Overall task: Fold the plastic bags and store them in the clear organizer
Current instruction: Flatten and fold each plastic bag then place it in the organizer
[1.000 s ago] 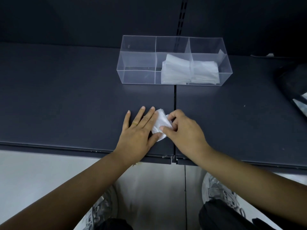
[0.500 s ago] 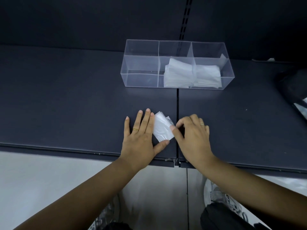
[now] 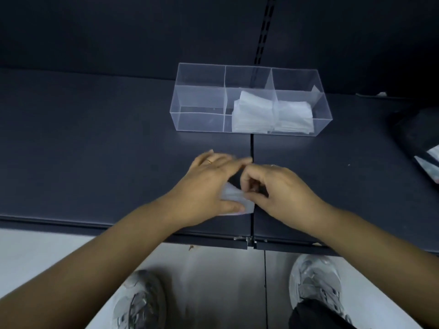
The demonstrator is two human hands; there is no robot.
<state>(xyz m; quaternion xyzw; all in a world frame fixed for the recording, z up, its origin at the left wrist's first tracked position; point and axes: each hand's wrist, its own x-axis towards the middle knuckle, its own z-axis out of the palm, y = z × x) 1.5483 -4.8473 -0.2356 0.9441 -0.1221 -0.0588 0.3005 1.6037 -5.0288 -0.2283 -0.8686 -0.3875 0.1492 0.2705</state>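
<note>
A small folded white plastic bag [image 3: 234,197] lies near the front of the dark shelf [image 3: 95,150], between my hands. My left hand [image 3: 209,186] rests over its left part, fingers fairly straight and blurred, thumb lying across the bag's lower edge. My right hand [image 3: 280,193] has curled fingers and pinches the bag's right edge. Behind them stands the clear organizer [image 3: 197,122] with three compartments. Folded bags fill the middle compartment [image 3: 251,112] and the right compartment [image 3: 294,115]. The left compartment holds nothing.
A dark object [image 3: 418,134] with white plastic pieces [image 3: 430,162] sits at the shelf's right edge. A seam [image 3: 252,146] splits the shelf into two panels. The shelf's front edge [image 3: 142,230] runs just below my wrists, with my shoes on the floor beneath.
Both hands drew closer together over the bag. My left hand slid right across it, and my right hand curled from resting beside it to pinching its edge. The bag looks smaller.
</note>
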